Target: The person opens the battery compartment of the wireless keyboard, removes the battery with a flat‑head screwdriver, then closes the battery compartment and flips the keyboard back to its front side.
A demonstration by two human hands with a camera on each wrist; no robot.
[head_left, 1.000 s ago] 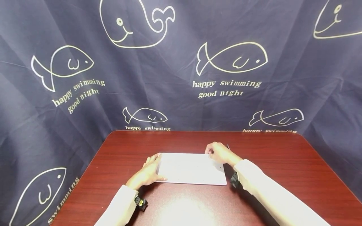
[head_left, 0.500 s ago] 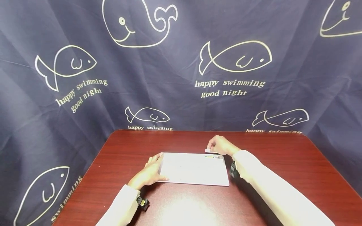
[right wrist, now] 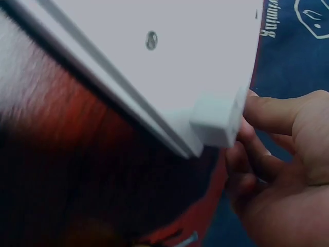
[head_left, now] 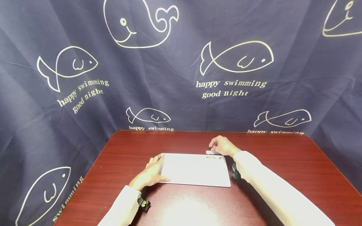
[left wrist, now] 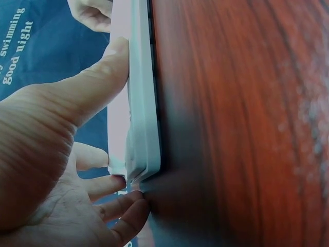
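A white keyboard (head_left: 195, 169), apparently lying face down, rests on the table. My left hand (head_left: 150, 174) grips its left end; in the left wrist view the thumb (left wrist: 97, 77) lies along the near edge and the fingers spread around the end. At the far right corner, my right hand (head_left: 223, 146) pinches a small white cover (head_left: 211, 152) just behind the far edge. Beside it a narrow battery slot (head_left: 211, 157) shows in the keyboard's back; its contents are too small to make out. In the right wrist view a white block (right wrist: 212, 121) stands at the corner, by the right fingertips.
The reddish-brown table (head_left: 141, 141) has rounded far corners, with a dark blue fish-print curtain (head_left: 181, 62) behind it. Low in the right wrist view lies a small thin object with a pale blue tip (right wrist: 189, 240), only partly visible.
My right hand has lifted off the far right corner and moved slightly back with the small white cover, exposing the slot. The left hand keeps its grip on the keyboard.
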